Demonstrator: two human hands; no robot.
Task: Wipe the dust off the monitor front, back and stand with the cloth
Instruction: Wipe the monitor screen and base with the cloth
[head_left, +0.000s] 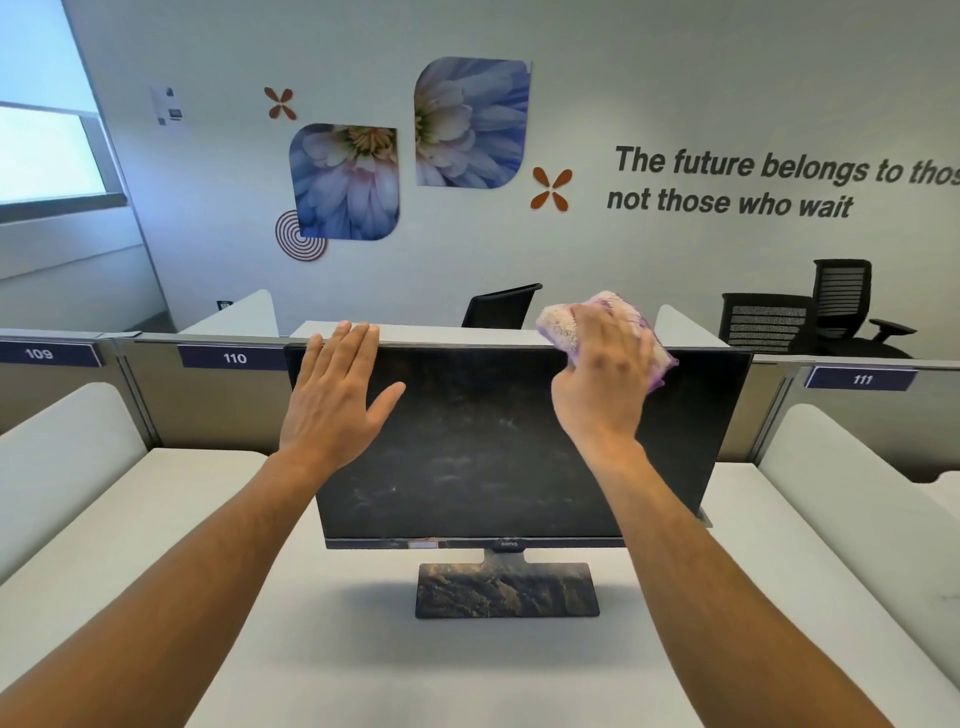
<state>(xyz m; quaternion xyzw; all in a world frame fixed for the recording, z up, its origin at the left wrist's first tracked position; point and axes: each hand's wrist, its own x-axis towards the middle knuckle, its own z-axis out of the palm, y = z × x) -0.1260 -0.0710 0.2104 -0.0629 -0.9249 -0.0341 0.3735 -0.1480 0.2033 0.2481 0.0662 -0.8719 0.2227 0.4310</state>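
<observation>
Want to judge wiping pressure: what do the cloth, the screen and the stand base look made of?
The cloth, held by the right hand, looks like nubby, fluffy microfibre, cream with purple edging. The monitor screen looks like a matte dark panel, with grey dust smears showing. The stand base is flat and rigid, probably plastic or metal; its mottled brown could be grime or finish.

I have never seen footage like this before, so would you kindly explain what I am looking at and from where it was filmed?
There is no machine here: a person wears a camera on the head, looking forward and down, so you see their own two arms. On the white desk stands a dusty monitor on a rectangular stand. The left hand lies open, fingers straight, against the screen's upper left corner. The right hand grips a pink and white cloth at the monitor's top edge. Behind are desk dividers numbered 109 to 111, office chairs and a decorated wall.
</observation>
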